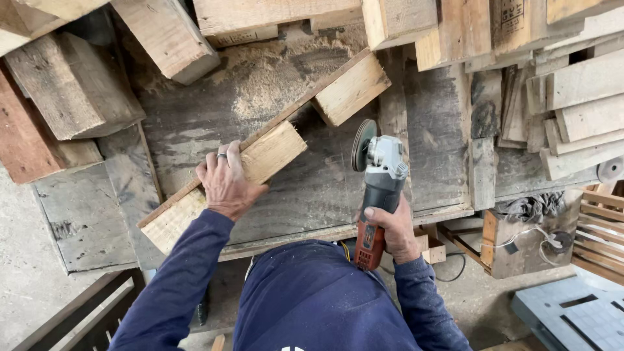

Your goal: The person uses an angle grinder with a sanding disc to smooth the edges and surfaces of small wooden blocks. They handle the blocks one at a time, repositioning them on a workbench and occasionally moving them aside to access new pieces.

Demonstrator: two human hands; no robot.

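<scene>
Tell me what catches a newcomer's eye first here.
The angle grinder at centre, gripped by the right hand, its disc upright above the worn workbench. Left of it, the left hand presses down on a pale wooden piece lying diagonally. Sawdust lies behind.

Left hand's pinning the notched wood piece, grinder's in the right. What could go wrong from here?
1. The left hand alone seems to pin the notched wood piece; no clamp shows, so it may shift or kick under the disc.
2. That hand lies near the angle grinder disc; a slip could reach the fingers.
3. The right hand alone grips the grinder, so a snag could twist it.
</scene>
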